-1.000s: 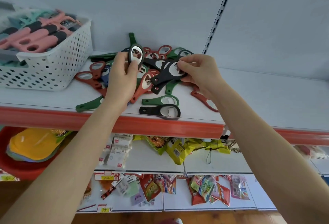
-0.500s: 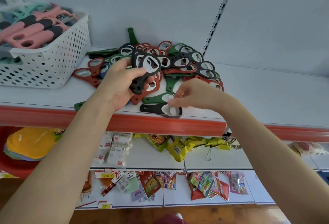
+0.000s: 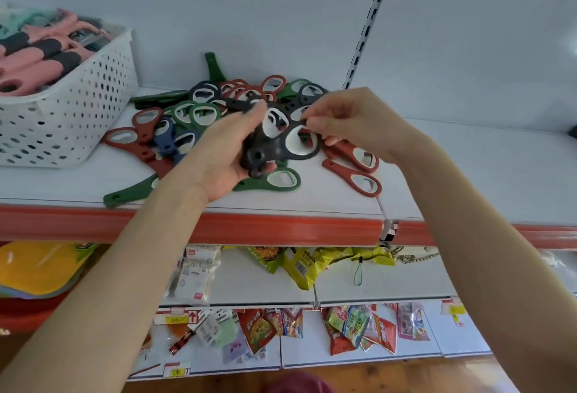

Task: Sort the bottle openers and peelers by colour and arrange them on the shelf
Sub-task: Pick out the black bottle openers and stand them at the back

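Observation:
A mixed pile of red, green, blue and black bottle openers (image 3: pixel 199 111) lies on the white shelf (image 3: pixel 468 174). My left hand (image 3: pixel 224 149) grips the handles of a small bunch of black bottle openers (image 3: pixel 265 146), held just above the pile. My right hand (image 3: pixel 352 124) pinches the ring of one black opener (image 3: pixel 304 155) at that bunch. Two red openers (image 3: pixel 363 178) lie to the right of the pile, and a green opener (image 3: pixel 271 178) lies at the front under my left hand.
A white perforated basket (image 3: pixel 78 111) with pink, black-handled peelers (image 3: pixel 40 55) stands at the shelf's left. A red price strip (image 3: pixel 281 230) runs along the shelf's front edge. Lower shelves carry snack packets. Bare shelf extends to the right.
My right hand has picked the black opener off the shelf's front and brought it up to the bunch in my left hand. The left hand has lowered slightly.

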`<action>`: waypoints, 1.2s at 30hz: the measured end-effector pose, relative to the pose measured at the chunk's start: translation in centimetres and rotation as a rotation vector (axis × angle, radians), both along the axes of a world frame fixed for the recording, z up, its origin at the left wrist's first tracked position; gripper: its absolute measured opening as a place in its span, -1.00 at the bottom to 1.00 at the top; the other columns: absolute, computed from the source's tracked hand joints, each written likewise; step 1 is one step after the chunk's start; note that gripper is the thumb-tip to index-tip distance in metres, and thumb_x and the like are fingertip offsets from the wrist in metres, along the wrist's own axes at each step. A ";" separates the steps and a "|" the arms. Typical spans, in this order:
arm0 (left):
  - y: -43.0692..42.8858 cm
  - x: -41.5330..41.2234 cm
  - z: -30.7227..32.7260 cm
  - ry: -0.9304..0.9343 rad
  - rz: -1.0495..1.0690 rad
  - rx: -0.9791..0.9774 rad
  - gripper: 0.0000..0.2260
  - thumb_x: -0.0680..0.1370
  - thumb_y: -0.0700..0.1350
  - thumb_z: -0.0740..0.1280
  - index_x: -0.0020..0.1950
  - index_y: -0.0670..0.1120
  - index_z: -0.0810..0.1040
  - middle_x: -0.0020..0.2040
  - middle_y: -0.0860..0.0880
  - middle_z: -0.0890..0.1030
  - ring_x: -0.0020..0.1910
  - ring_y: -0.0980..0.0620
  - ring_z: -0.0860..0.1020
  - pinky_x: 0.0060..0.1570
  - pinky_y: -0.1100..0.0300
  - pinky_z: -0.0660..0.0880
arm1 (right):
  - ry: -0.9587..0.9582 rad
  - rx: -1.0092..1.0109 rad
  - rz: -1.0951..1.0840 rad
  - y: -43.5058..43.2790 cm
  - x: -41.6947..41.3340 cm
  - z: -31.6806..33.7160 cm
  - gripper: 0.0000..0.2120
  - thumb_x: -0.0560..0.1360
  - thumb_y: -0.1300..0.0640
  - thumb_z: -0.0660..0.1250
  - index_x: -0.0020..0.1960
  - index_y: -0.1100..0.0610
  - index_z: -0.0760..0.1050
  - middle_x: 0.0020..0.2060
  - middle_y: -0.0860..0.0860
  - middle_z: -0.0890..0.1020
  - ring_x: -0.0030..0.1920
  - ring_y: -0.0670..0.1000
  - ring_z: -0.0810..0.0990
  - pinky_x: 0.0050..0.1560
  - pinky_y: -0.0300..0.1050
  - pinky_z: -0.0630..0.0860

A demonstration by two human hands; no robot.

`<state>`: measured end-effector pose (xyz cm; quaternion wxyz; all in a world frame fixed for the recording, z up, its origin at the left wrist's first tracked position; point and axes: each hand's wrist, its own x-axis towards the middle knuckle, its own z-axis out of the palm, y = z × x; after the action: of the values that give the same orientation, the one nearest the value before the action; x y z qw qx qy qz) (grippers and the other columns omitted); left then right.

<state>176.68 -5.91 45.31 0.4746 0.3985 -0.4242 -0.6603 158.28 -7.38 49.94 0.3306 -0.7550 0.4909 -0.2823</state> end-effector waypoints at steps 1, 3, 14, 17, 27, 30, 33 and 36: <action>0.1 -0.4 0.0 -0.004 -0.021 -0.012 -0.75 0.50 -0.02 0.27 0.09 -0.12 0.51 -0.13 -0.05 0.62 -0.27 0.05 0.57 -0.32 0.17 0.54 | -0.018 -0.026 0.000 -0.6 0.4 0.2 -0.89 0.49 0.25 0.34 -0.13 0.06 0.57 -0.29 0.01 0.60 -0.28 -0.10 0.54 -0.20 -0.31 0.54; 0.3 -0.9 0.0 0.014 0.007 -0.029 -0.87 0.52 -0.15 0.27 0.02 -0.15 0.52 -0.20 -0.05 0.62 -0.32 0.06 0.58 -0.37 0.22 0.55 | -0.031 -0.078 -0.015 -1.9 1.1 0.3 -0.92 0.49 0.25 0.34 -0.11 0.10 0.58 -0.29 -0.01 0.61 -0.29 -0.12 0.54 -0.21 -0.33 0.53; -1.1 -0.7 0.5 0.120 0.321 -0.007 -0.89 0.56 -0.29 0.22 -0.13 -0.17 0.52 -0.37 -0.08 0.62 -0.47 0.07 0.53 -0.45 0.29 0.49 | 0.389 -0.166 -0.310 -9.1 -0.3 -3.5 -0.77 0.47 0.09 0.33 -0.02 0.26 0.56 -0.11 0.13 0.62 -0.13 0.08 0.53 -0.14 -0.13 0.44; -1.5 -1.4 0.7 0.118 0.366 -0.011 -0.86 0.53 -0.34 0.23 -0.12 -0.13 0.50 -0.36 -0.03 0.62 -0.46 0.06 0.54 -0.44 0.29 0.49 | 0.163 -0.161 -0.334 -9.2 -1.5 -2.4 -0.88 0.46 0.22 0.31 -0.03 0.15 0.60 -0.15 0.03 0.61 -0.23 -0.05 0.52 -0.27 -0.32 0.42; -3.2 -6.7 1.5 0.172 0.152 0.048 -0.83 0.53 0.05 0.25 -0.01 -0.01 0.53 -0.18 0.00 0.63 -0.34 0.07 0.59 -0.33 0.25 0.51 | -0.394 0.080 -0.155 -6.0 -6.2 1.3 -0.88 0.49 0.28 0.33 -0.16 0.11 0.56 -0.29 0.04 0.59 -0.32 -0.08 0.55 -0.32 -0.31 0.51; -3.0 -8.4 1.6 0.178 0.031 0.046 -0.82 0.45 0.00 0.31 -0.03 -0.06 0.56 -0.16 -0.03 0.64 -0.28 0.06 0.60 -0.33 0.23 0.53 | -0.350 0.052 -0.133 -5.5 -5.9 0.0 -0.90 0.47 0.24 0.36 -0.17 0.07 0.57 -0.27 0.00 0.62 -0.26 -0.07 0.57 -0.23 -0.26 0.55; -3.0 -9.2 1.3 0.169 0.072 0.042 -0.90 0.53 -0.27 0.26 -0.02 -0.15 0.53 -0.19 -0.07 0.65 -0.27 0.06 0.62 -0.34 0.25 0.55 | -0.306 -0.046 -0.234 -6.0 -6.6 -1.0 -0.88 0.48 0.21 0.36 -0.23 0.06 0.56 -0.32 -0.06 0.60 -0.30 -0.13 0.55 -0.25 -0.29 0.51; -3.1 -9.1 1.1 0.198 0.109 0.036 -0.86 0.55 -0.28 0.22 0.07 -0.20 0.52 -0.12 -0.12 0.64 -0.23 0.04 0.62 -0.34 0.26 0.54 | 0.069 -0.057 -0.340 -6.9 -8.1 -2.3 -0.82 0.45 -0.01 0.38 -0.13 0.11 0.54 -0.25 -0.05 0.59 -0.22 -0.09 0.53 -0.20 -0.25 0.46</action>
<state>167.57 -9.00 46.44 0.5422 0.3620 -0.3412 -0.6772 150.17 -14.28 47.59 0.2397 -0.6795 0.6143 -0.3216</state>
